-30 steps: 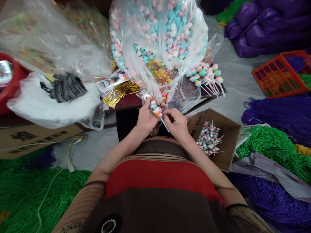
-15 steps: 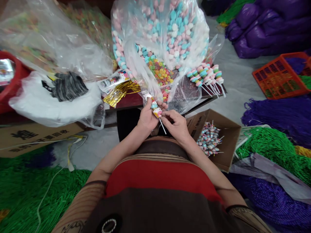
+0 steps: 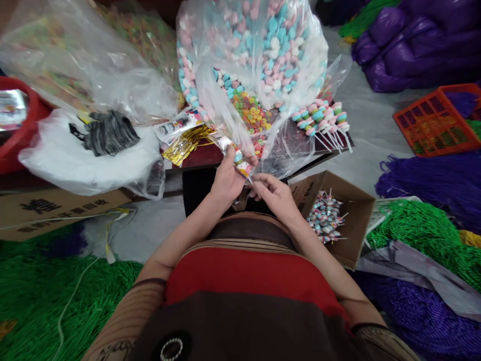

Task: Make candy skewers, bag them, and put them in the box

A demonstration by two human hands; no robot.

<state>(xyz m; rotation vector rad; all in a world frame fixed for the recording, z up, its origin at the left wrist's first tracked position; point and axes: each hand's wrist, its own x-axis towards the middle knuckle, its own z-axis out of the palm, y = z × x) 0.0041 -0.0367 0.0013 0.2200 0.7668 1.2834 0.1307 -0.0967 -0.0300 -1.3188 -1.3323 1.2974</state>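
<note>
My left hand [image 3: 227, 180] is closed around a marshmallow candy skewer [image 3: 239, 158] in a clear printed wrapper, tilted with its stick end toward me. At that lower end, the fingers of my right hand [image 3: 277, 196] pinch the white stick, most of which they hide. Just beyond my hands lie gummy rings [image 3: 251, 113] in an open clear bag. Gold twist ties [image 3: 187, 145] and flat printed wrappers [image 3: 176, 126] rest on the table to the left. Several unwrapped candy skewers [image 3: 321, 118] lie at the table's right corner.
A large bag of marshmallows [image 3: 281, 60] stands at the back. To my lower right, a cardboard box [image 3: 355, 220] holds many wrapped skewers [image 3: 326, 218]. A white plastic bag [image 3: 90, 170] with dark gloves-like fabric [image 3: 108, 133] sits left. An orange crate [image 3: 432, 123] is on the floor.
My right hand has shifted slightly down along the stick, and its fingers now cover most of it. My left hand still holds the skewer, while the view has moved slightly.
</note>
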